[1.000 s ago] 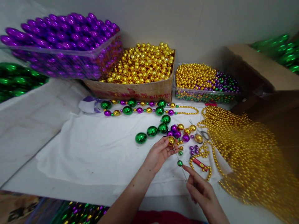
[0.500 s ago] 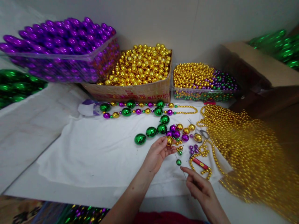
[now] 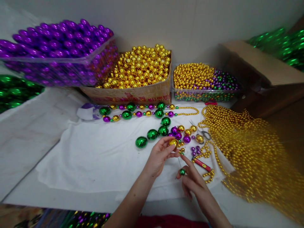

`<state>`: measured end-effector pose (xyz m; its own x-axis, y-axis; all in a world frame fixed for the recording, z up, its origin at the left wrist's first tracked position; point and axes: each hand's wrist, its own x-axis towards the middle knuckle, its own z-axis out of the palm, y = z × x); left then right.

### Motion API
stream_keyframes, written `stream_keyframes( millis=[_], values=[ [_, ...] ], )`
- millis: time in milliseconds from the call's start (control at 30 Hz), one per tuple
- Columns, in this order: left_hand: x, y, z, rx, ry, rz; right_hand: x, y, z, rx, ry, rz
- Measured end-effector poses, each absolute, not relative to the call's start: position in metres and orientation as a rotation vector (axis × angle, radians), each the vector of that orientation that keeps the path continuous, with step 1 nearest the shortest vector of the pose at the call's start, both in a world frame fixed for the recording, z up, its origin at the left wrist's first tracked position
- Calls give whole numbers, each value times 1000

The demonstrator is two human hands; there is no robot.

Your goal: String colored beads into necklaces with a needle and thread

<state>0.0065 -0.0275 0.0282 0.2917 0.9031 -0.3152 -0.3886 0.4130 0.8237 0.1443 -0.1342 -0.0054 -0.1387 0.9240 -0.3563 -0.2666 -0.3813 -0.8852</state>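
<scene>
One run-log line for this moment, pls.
left hand: holding gold ball | right hand: at small green bead, grip unclear | nearby: small purple beads, scissors

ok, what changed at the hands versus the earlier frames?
The right hand has moved up toward the left hand, its index finger now close to the left fingertips. The green bead, earlier near that fingertip, now lies among the right fingers; whether gripped, I can't tell. Left hand still holds the gold bead; beaded strand unmoved.
</scene>
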Motion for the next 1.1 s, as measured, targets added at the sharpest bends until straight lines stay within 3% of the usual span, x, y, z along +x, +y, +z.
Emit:
stream_keyframes(
  millis=[400, 633, 1100],
  values=[
    [-1, -23, 22, 545, 965, 1066, 144, -115, -21, -1437, -981, 1359],
    [-11, -4, 25, 46, 822, 1003, 163, -122, 8, -1563, -1156, 977],
    [11, -16, 33, -119, 904, 1015, 166, -128, 35, -1679, -1310, 798]
  ],
)
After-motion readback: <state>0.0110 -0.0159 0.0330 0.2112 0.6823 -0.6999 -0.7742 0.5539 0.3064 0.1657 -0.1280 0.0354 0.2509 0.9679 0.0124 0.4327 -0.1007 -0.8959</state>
